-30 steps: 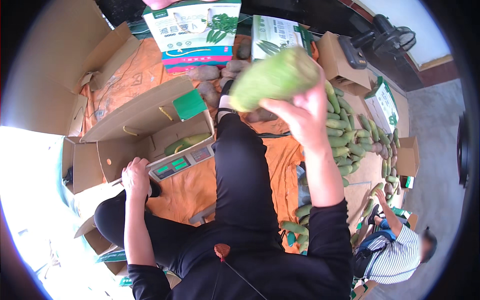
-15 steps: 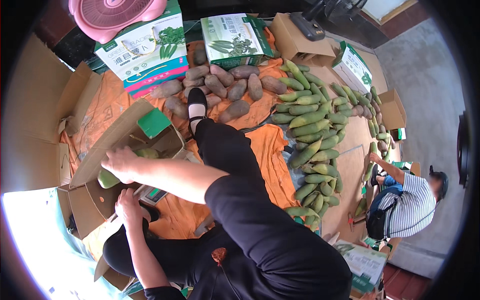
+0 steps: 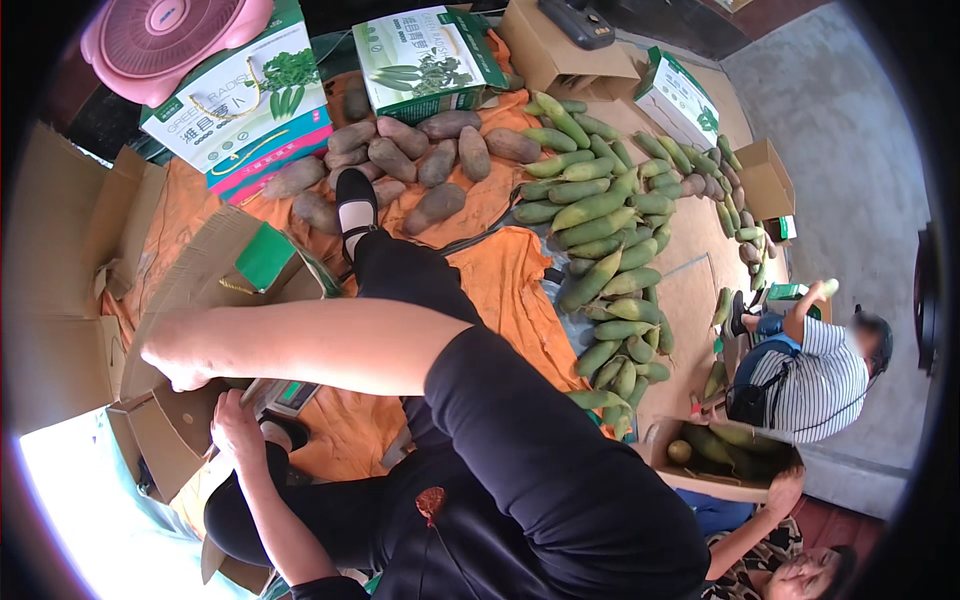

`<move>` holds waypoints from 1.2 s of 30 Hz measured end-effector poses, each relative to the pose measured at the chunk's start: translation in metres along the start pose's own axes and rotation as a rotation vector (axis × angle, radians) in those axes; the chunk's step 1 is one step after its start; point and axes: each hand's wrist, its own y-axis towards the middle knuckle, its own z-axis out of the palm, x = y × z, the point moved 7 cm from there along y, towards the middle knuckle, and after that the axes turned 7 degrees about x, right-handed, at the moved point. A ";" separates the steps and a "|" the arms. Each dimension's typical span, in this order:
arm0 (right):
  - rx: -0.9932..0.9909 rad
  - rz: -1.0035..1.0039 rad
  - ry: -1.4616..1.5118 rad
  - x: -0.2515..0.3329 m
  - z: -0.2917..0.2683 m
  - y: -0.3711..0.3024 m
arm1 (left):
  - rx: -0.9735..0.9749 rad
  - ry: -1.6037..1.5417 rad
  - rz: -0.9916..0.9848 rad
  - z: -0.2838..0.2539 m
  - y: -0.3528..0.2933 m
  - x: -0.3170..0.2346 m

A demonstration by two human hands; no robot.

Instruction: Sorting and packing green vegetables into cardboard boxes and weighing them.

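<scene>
An open cardboard carton [image 3: 165, 440] stands at my left, its inside mostly hidden by my right arm. My right hand [image 3: 178, 348] reaches across over the carton's raised flap; its fingers point down and are largely out of sight, so I cannot tell if they hold anything. My left hand [image 3: 237, 430] is closed at the near edge of the carton, its fingers curled round that edge. Close beside it, a scale [image 3: 293, 394] with a lit display sits on the floor. A green piece [image 3: 266, 256] lies against the carton's far side.
Green radishes [image 3: 600, 215] are heaped to my right; brownish-purple roots [image 3: 435, 205] lie ahead on orange cloth [image 3: 500, 270]. Printed gift boxes [image 3: 425, 60] and a pink fan [image 3: 170, 40] stand behind. A person in stripes [image 3: 805, 385] raises a radish; another carries a filled carton [image 3: 720, 480].
My right hand has moved left, and the radish beneath it is no longer visible. A person with a carton has appeared at lower right. The person in stripes has lifted an arm with a radish.
</scene>
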 end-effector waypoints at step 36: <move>-0.479 0.955 0.386 -0.268 0.144 -0.351 | 0.078 0.004 0.016 0.003 0.002 0.009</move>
